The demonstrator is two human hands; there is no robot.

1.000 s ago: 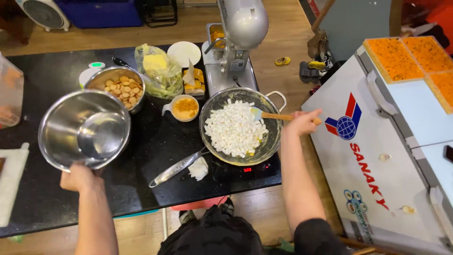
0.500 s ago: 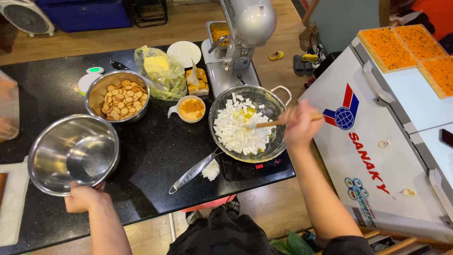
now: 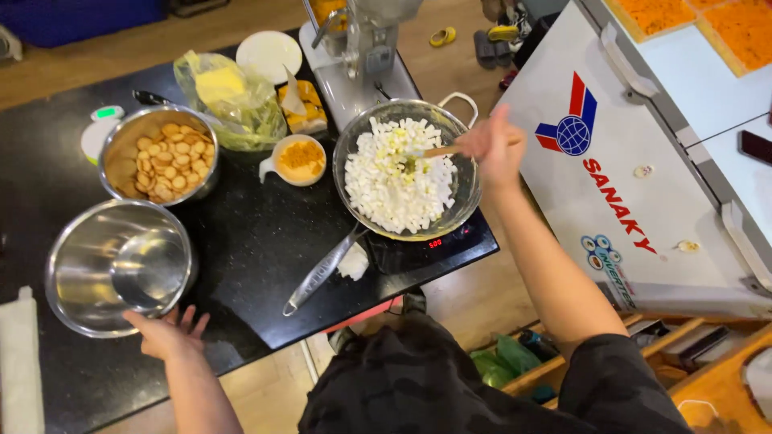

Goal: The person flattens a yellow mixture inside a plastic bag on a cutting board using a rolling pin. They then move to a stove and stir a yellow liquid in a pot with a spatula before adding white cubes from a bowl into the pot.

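Note:
My right hand (image 3: 497, 149) grips a wooden spatula (image 3: 434, 152) whose tip is buried in the white marshmallows (image 3: 398, 183) in a steel pan (image 3: 460, 210) on a black induction cooker (image 3: 426, 245). A little yellow melt shows near the spatula tip. My left hand (image 3: 167, 333) rests with spread fingers at the near rim of an empty steel mixing bowl (image 3: 117, 268) on the black counter (image 3: 249, 233).
A steel bowl of round biscuits (image 3: 158, 153), a plastic bag with butter (image 3: 229, 96), a small white cup of orange powder (image 3: 298, 159), a white plate (image 3: 268, 55) and a metal machine (image 3: 359, 48) sit behind. A white chest freezer (image 3: 643, 161) stands at right.
The empty bowl has been set down on the counter and my left hand has loosened at its rim. My right hand pushed the spatula further into the marshmallows.

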